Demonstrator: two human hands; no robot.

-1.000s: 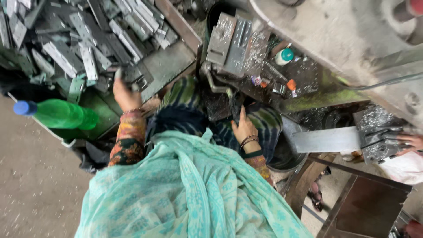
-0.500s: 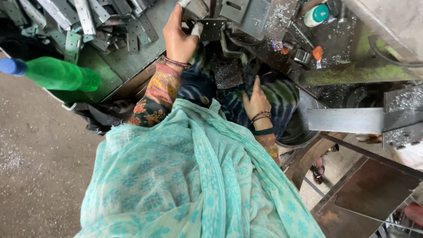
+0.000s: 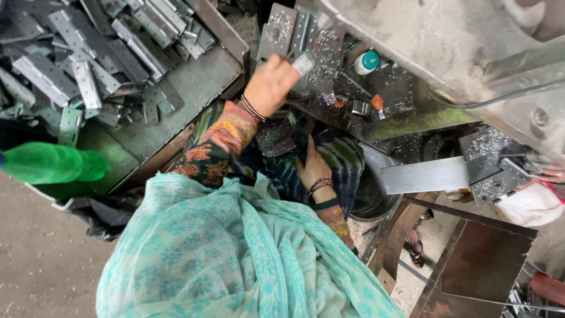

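Note:
My left hand [image 3: 269,84] is raised over the edge of a grimy machine bed [image 3: 376,88] and is shut on a small grey metal hinge plate [image 3: 304,62]. More hinge plates [image 3: 291,29] lie on the bed just beyond it, among metal shavings. My right hand [image 3: 313,169] rests flat in my lap on dark striped cloth [image 3: 341,156], holding nothing. A teal patterned scarf [image 3: 235,253] covers my front.
A metal tray [image 3: 194,73] at the upper left holds several loose hinge plates [image 3: 88,53]. A green plastic bottle [image 3: 53,164] lies at the left. A small teal-capped bottle [image 3: 369,60] stands on the bed. A flat steel bar [image 3: 424,175] and another person's hand [image 3: 550,174] are at the right.
My left hand left the tray and moved right, over the machine bed, now with a hinge plate in it. My right hand stayed in my lap.

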